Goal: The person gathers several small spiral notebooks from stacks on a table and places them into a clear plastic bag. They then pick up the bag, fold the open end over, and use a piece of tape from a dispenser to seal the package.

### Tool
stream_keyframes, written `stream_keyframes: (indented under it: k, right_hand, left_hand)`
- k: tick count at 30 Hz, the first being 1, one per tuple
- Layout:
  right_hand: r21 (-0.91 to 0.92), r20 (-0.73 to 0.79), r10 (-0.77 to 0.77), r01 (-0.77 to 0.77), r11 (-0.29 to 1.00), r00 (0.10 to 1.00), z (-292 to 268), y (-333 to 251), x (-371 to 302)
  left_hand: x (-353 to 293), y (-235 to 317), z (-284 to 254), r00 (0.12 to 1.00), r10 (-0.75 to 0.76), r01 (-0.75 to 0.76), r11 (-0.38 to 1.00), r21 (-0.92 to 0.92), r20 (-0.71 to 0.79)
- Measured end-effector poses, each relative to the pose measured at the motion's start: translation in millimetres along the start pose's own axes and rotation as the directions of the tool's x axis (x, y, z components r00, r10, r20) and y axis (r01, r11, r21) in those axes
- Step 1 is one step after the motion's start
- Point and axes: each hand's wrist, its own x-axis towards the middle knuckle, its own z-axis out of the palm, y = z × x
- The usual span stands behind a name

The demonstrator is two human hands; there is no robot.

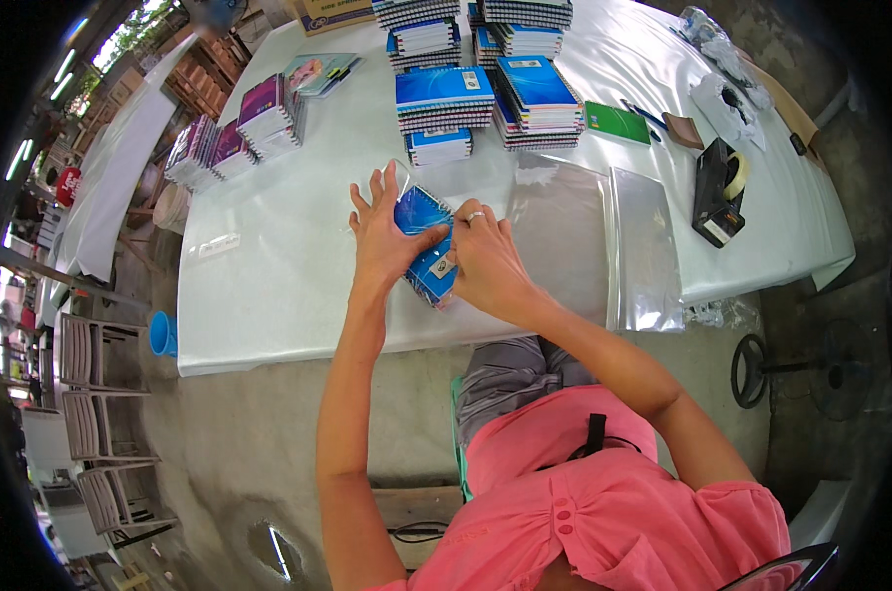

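A small blue spiral notebook [423,219] lies slanted in front of me, with shiny clear plastic around it. My left hand [379,231] is at its left side, fingers spread and the thumb laid across the cover. At the right edge, my right hand [487,251] has its fingers curled in against the notebook and its plastic. A ring is on one of its fingers. Exactly what those fingertips pinch is hidden. Just right of my hands lie flat clear plastic sleeves [564,231] and a second pile of sleeves [648,246].
Stacks of blue notebooks [446,94] stand at the far middle of the white-covered table [268,305]. Purple notebooks [266,108] are at the far left. To the right are a green notebook [617,122], a black tape dispenser [718,197] and crumpled plastic [726,108].
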Motion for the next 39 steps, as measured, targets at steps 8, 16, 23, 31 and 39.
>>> stream_keyframes:
  k: [8,16,23,31,39]
  right_hand:
    - [0.101,-0.118,-0.051,0.063,0.993,0.992,-17.3,6.8,-6.6]
    - [-0.082,0.013,-0.051,0.052,0.995,0.999,-6.5,1.9,-2.2]
    - [-0.049,0.023,-0.068,0.069,0.996,0.997,-7.1,-2.6,-4.0]
    - [0.137,-0.038,-0.240,0.243,0.960,0.970,-17.4,22.2,-9.4]
    - [-0.035,0.007,-0.405,0.405,0.914,0.914,-21.6,31.1,-6.1]
  left_hand:
    - [-0.3,-1.2,-0.8,1.000,0.011,-0.011,1.000,0.004,0.005]
    - [-0.6,0.5,1.0,1.000,0.004,-0.004,1.000,-0.006,0.007]
    - [-1.8,-0.2,-0.8,1.000,-0.005,0.005,1.000,0.005,0.002]
    - [-5.7,14.8,-9.0,0.999,0.036,-0.034,0.990,0.136,-0.016]
    - [-28.7,10.2,-7.1,0.994,0.092,-0.076,0.970,0.232,-0.058]
